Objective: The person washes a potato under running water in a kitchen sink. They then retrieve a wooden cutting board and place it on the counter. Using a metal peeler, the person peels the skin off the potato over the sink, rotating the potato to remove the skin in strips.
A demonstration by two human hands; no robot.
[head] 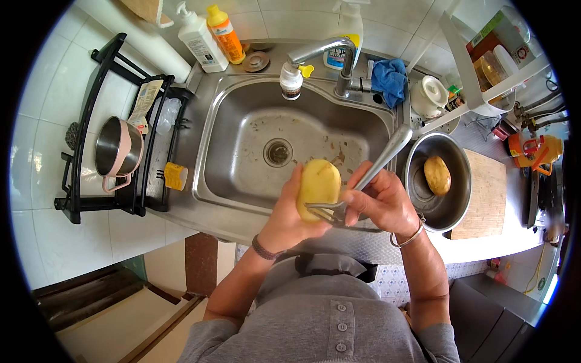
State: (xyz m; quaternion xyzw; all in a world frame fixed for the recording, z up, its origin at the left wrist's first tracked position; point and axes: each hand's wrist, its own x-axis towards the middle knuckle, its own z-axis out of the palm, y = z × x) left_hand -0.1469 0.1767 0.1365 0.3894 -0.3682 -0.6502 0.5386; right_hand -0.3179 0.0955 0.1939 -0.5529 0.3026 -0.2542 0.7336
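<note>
My left hand (292,217) holds a mostly peeled potato (319,183) over the front part of the steel sink (236,181). In my right hand (379,199) is a metal peeler (383,156), its handle pointing up and to the right. The peeler's head lies at the potato's lower side; whether the blade touches it is not clear. Bits of peel are scattered on the sink floor around and to the right of the drain (278,152). An unpeeled potato (437,176) lies in a metal bowl (411,199) to the right of the sink.
Above the sink arches a chrome faucet (322,49) with a filter head. A wooden cutting board (483,195) lies right of the bowl. Bottles (204,43) and a blue cloth (389,81) line the back. On the left, a black rack (86,136) holds a pink-handled pot (119,147).
</note>
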